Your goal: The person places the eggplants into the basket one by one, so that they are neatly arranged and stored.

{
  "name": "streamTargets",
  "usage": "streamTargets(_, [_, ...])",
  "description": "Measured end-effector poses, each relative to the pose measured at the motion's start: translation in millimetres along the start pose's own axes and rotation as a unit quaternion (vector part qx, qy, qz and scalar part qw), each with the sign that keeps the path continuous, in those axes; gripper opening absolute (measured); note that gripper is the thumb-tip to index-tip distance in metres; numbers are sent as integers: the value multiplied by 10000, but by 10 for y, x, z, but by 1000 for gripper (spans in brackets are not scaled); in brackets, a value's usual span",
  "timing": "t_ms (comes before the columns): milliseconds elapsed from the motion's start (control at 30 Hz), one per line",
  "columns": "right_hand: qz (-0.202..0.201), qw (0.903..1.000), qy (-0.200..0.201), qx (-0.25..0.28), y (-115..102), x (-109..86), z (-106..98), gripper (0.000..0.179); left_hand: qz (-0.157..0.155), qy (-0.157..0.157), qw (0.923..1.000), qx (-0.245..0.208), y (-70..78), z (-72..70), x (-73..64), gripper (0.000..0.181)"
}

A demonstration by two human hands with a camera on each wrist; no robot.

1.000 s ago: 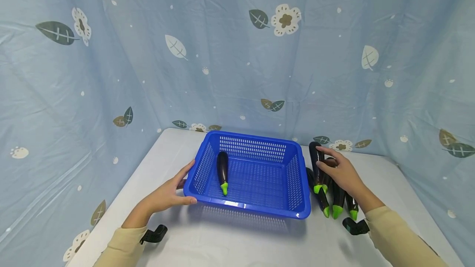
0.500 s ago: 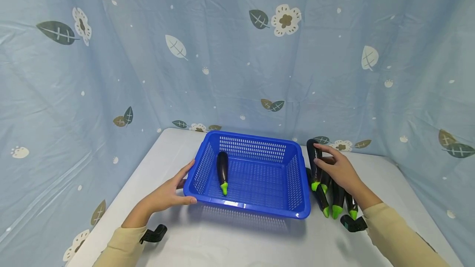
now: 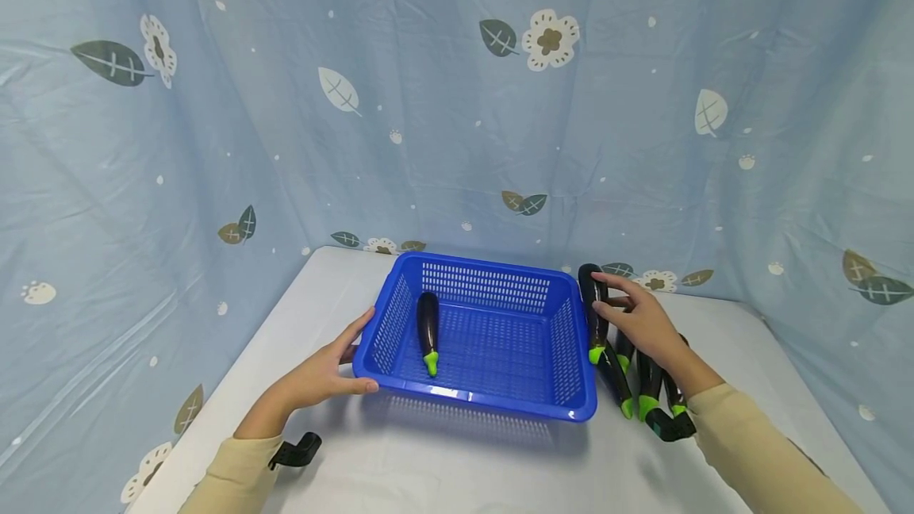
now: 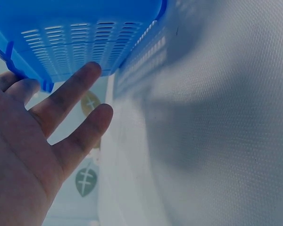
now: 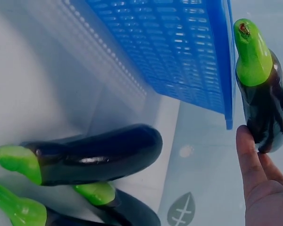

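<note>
A blue plastic basket [image 3: 493, 339] stands on the white table with one eggplant [image 3: 428, 327] lying inside at its left. My left hand [image 3: 321, 375] holds the basket's front left corner, thumb along the front rim and fingers at the left side. The left wrist view has two fingers [image 4: 80, 136] of this hand extended under the rim. My right hand [image 3: 643, 324] pinches an eggplant [image 3: 594, 312] by its dark body, just outside the basket's right rim. In the right wrist view the held eggplant [image 5: 264, 103] hangs beside the rim, green stem end toward the camera.
Several more eggplants [image 5: 99, 155] lie on the table right of the basket, under and in front of my right hand. A blue patterned curtain [image 3: 457, 101] hangs behind the table. Each wrist carries a black camera mount [image 3: 296, 450].
My right hand has lifted the eggplant slightly and carried it left, from above the other eggplants to the basket's right rim. The left hand and basket stay put.
</note>
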State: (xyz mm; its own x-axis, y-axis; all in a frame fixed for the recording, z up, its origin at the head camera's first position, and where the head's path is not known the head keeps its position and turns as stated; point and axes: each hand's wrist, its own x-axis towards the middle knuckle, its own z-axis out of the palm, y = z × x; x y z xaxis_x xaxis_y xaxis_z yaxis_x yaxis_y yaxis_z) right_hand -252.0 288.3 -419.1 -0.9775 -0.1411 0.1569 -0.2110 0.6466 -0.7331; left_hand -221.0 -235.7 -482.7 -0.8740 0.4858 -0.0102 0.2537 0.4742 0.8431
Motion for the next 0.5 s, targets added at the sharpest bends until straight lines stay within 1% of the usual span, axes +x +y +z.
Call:
streamTargets(167, [-68, 9999, -19, 150, -72, 17, 23, 57, -5, -4, 10000, -18, 1, 0, -1, 115])
streamTargets(267, [-83, 9995, -102, 282, -108, 40, 44, 57, -9, 2, 10000, -1, 2, 0, -3, 115])
streamTargets(500, [-46, 9989, -253, 401, -143, 125, 159, 56, 6, 10, 10000, 32, 9, -2, -7, 115])
